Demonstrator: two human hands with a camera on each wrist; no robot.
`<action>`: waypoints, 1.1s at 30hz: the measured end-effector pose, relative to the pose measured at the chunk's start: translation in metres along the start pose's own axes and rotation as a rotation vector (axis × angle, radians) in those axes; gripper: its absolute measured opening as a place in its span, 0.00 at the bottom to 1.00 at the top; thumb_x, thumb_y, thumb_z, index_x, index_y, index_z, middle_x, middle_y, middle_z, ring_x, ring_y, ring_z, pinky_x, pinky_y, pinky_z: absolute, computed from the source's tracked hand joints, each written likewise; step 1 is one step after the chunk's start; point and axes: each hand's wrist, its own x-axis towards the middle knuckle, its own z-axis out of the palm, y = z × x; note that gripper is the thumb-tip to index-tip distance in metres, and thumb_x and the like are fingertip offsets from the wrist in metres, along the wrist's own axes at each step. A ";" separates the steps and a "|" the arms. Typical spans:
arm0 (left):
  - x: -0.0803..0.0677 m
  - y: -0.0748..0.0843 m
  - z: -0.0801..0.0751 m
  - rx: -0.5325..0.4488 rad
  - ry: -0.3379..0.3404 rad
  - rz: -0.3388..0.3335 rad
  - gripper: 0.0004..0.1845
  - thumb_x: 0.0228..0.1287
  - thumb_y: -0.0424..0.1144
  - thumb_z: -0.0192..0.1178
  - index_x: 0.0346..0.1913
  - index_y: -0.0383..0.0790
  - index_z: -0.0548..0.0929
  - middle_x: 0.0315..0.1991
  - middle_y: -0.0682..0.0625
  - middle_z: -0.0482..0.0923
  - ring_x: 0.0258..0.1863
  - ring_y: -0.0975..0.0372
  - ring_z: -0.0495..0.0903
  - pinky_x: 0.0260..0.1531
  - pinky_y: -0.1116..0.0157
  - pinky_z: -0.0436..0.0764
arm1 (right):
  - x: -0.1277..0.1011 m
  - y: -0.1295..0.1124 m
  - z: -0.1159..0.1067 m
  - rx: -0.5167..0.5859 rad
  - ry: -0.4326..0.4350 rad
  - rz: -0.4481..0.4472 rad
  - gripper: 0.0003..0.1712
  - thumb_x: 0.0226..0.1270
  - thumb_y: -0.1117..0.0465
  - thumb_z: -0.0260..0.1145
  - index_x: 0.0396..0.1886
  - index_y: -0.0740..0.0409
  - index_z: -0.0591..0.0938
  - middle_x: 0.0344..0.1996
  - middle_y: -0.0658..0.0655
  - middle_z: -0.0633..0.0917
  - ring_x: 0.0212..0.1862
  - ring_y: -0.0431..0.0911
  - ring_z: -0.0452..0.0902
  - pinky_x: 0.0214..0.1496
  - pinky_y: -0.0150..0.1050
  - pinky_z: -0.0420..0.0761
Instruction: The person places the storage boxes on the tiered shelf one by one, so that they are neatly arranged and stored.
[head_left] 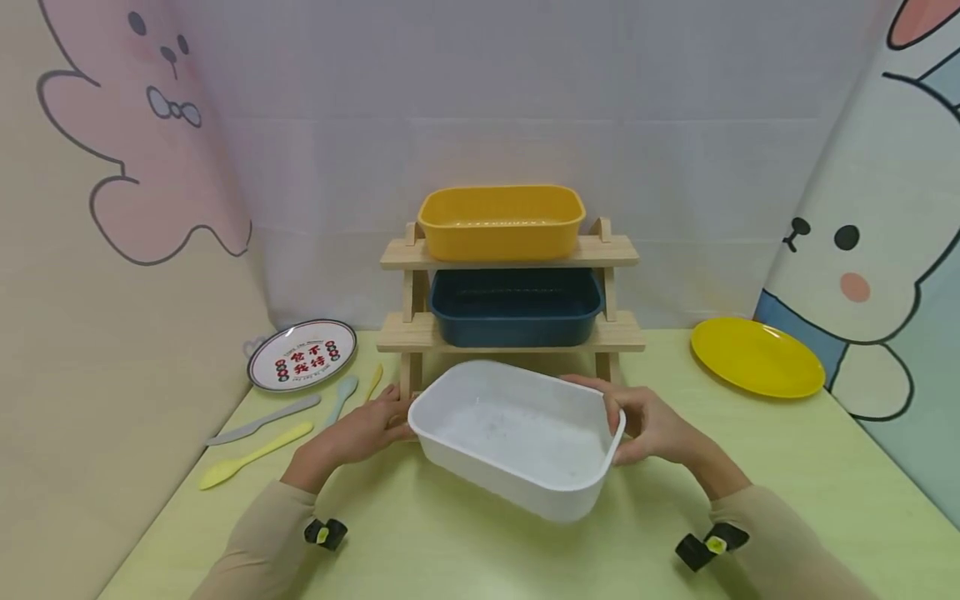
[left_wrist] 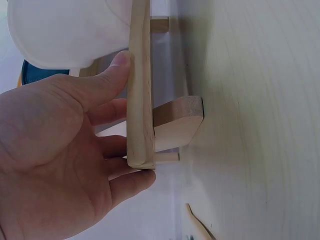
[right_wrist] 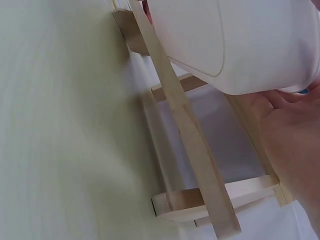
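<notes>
A white rectangular bin (head_left: 517, 425) is tilted in front of the lowest tier of a wooden tiered rack (head_left: 397, 333). My right hand (head_left: 660, 425) grips the bin's right end, thumb and fingers on either side of the rim. At the rack's lower left, my left hand (head_left: 360, 429) holds the end of the bottom board (left_wrist: 139, 100), its thumb on one face and its fingers around the other side. In the right wrist view the bin (right_wrist: 240, 45) hangs off the table, beside the rack's lower frame. A dark blue bin (head_left: 517, 325) and a yellow bin (head_left: 502, 237) sit on the upper tiers.
On the left lie a white patterned plate (head_left: 302, 356), a grey knife (head_left: 262, 419), a pale yellow spoon (head_left: 255, 454), a blue-grey utensil (head_left: 341, 398) and a small yellow utensil (head_left: 374, 382). A yellow plate (head_left: 757, 358) lies at the right. Printed cloth walls (head_left: 517, 150) enclose the table.
</notes>
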 end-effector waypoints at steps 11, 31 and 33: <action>0.000 0.000 0.001 0.009 -0.013 -0.033 0.29 0.74 0.47 0.58 0.72 0.37 0.71 0.68 0.38 0.66 0.69 0.44 0.64 0.62 0.45 0.71 | 0.000 0.017 -0.023 -0.097 -0.013 0.231 0.20 0.50 0.70 0.80 0.32 0.55 0.76 0.77 0.64 0.58 0.74 0.55 0.58 0.60 0.43 0.78; 0.000 0.000 -0.002 0.012 -0.020 -0.051 0.29 0.75 0.47 0.58 0.72 0.38 0.71 0.67 0.36 0.66 0.71 0.42 0.61 0.63 0.43 0.69 | 0.002 -0.053 0.028 -0.907 0.026 0.371 0.27 0.54 0.30 0.72 0.37 0.44 0.79 0.76 0.66 0.60 0.73 0.69 0.55 0.65 0.67 0.67; 0.000 -0.001 -0.001 0.010 -0.017 -0.044 0.28 0.74 0.47 0.58 0.72 0.39 0.72 0.65 0.38 0.68 0.68 0.44 0.64 0.62 0.45 0.71 | 0.004 -0.050 0.039 -0.985 0.014 0.371 0.28 0.55 0.26 0.68 0.34 0.43 0.76 0.76 0.67 0.60 0.74 0.70 0.51 0.67 0.67 0.63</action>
